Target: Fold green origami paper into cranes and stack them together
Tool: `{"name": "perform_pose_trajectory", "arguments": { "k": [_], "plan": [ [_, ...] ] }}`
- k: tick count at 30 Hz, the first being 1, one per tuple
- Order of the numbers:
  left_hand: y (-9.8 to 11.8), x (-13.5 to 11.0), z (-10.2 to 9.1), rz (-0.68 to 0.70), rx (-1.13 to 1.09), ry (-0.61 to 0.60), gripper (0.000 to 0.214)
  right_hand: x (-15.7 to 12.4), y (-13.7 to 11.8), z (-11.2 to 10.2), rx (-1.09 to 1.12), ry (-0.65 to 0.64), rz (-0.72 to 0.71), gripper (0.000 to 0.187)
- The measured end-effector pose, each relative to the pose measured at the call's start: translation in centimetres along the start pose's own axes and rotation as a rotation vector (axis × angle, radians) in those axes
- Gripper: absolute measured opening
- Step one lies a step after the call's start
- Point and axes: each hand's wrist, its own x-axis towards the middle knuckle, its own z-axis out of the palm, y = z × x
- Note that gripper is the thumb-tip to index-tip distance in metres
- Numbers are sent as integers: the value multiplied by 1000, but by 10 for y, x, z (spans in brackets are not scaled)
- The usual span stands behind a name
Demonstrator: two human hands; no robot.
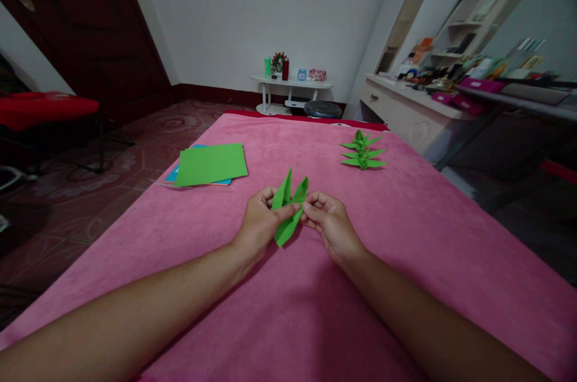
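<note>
The green fold [285, 233] blocks the near middle, with passage beyond between paper stack [211, 166] and folded pieces [363, 158].

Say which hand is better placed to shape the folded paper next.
Probably the right hand: its fingertips pinch the folded paper from the side, while the left hand holds it, thumb across.

A soft pink cloth [387, 286] covers a broad, flat surface; what lies beneath the cloth is hidden. A red strip [270, 115] runs along the far edge. Toward the far left lies a loose stack of paper sheets [211, 164], green on top, with blue showing underneath and a thin orange edge at the bottom. Toward the far right, two spiky green paper shapes sit close together, the nearer one [363, 159] in front of the farther one [359, 141].
</note>
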Motion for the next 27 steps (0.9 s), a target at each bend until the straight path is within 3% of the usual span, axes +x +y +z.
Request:
{"name": "perform_pose_trajectory", "arguments": {
  "k": [4, 8, 13, 15, 21, 27],
  "plan": [
    [3, 2, 0, -5, 22, 0, 33, -2, -2, 3, -43, -40, -33, 26],
    [3, 1, 0, -1, 74, -4, 33, -2, -2, 6, -143, -48, -189, 25],
    [0, 2, -2, -19, 77, -12, 35, 0, -5, 4, -275, 88, -352, 33],
    [1, 3, -3, -60, 76, -40, 36, 1, -9, 2, -279, 85, -377, 31],
    [6, 6, -6, -114, 135, -105, 37, 10, -21, -11, -256, -197, -263, 18],
    [10, 10, -8, -162, 155, -175, 40, 18, -30, -27, -246, -273, -171, 15]
  ]
}}
